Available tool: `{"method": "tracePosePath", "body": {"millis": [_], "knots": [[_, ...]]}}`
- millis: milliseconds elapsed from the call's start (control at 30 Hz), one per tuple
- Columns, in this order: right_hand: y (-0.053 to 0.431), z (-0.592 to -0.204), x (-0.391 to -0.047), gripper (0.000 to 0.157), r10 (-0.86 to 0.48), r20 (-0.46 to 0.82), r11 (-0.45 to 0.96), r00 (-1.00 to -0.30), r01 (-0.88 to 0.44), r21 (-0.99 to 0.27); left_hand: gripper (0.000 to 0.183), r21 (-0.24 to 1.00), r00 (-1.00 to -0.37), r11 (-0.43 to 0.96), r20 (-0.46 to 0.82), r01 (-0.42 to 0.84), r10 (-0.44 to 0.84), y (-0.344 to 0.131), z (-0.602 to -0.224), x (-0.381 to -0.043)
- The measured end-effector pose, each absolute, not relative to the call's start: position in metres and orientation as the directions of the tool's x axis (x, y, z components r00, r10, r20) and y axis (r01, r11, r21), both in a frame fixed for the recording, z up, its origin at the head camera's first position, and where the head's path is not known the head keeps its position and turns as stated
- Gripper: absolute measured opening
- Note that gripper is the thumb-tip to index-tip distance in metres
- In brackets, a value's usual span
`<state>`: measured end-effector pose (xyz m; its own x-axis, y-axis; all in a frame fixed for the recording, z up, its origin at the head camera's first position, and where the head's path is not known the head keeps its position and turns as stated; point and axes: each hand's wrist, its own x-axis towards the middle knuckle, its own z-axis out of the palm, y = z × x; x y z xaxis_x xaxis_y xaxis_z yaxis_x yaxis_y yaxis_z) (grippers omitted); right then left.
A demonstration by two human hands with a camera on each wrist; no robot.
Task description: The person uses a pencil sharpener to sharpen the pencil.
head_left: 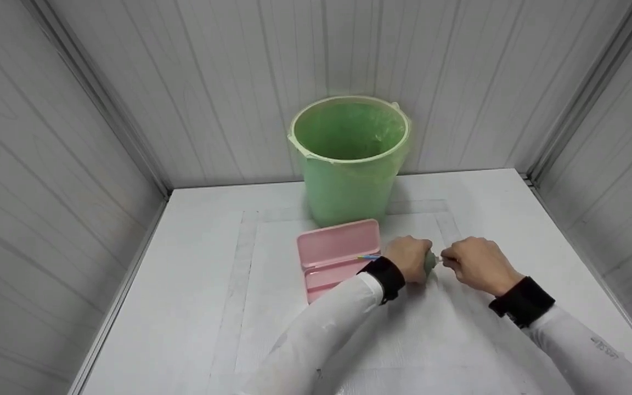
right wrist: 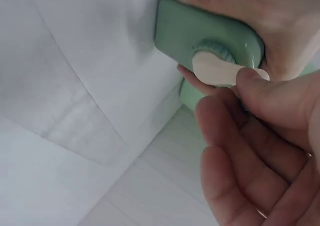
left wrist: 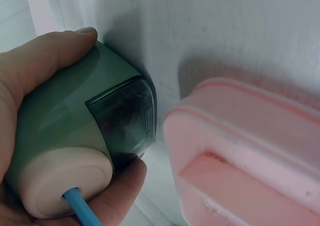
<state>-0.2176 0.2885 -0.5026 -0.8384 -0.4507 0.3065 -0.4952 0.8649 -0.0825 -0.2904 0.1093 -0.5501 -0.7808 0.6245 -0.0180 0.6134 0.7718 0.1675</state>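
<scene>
My left hand (head_left: 406,257) grips a green crank pencil sharpener (left wrist: 62,108), with the thumb along one side and fingers around the other. A blue pencil (left wrist: 83,209) sticks out of the round cream front of the sharpener. On the opposite face, my right hand (head_left: 480,264) pinches the cream crank handle (right wrist: 215,69) between thumb and index finger; its other fingers are loosely bent. The sharpener has a dark see-through shavings drawer (left wrist: 125,118). Left of the left hand lies an open pink pencil case (head_left: 339,244), partly hidden by that forearm.
A light green bucket (head_left: 349,192) stands behind the pencil case, near the back wall (head_left: 228,99). White table surface (head_left: 195,285) extends around the hands, with strips of tape marking a rectangle. Ribbed panels rise at both sides.
</scene>
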Motion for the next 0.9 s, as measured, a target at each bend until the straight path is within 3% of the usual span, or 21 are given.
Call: {"method": "tracePosePath", "body": {"millis": [333,500,600,767,900], "knots": [[0.287,-0.515,-0.248,0.005,-0.358,0.252,0.91,-0.899,-0.397,-0.12,0.039,0.117,-0.783,0.776,0.015,0.619,0.622,0.103,-0.55,-0.281],[0.288,-0.533,-0.255,0.029,-0.362,0.1,0.913,-0.927,-0.374,-0.162,0.036,0.106,-0.77,0.765,0.006,0.635,0.638,0.109,-0.551,-0.281],[0.289,-0.542,-0.252,0.032,-0.357,0.024,0.912,-0.934,-0.354,-0.209,0.033,0.104,-0.761,0.756,0.006,0.646,0.649,0.112,-0.55,-0.281],[0.292,-0.551,-0.242,0.033,-0.362,0.041,0.887,-0.931,-0.357,-0.292,0.034,0.116,-0.763,0.757,0.022,0.643,0.646,0.113,-0.55,-0.279],[0.293,-0.556,-0.234,0.026,-0.383,0.053,0.87,-0.922,-0.379,-0.314,0.039,0.128,-0.771,0.763,0.02,0.634,0.637,0.11,-0.552,-0.276]]}}
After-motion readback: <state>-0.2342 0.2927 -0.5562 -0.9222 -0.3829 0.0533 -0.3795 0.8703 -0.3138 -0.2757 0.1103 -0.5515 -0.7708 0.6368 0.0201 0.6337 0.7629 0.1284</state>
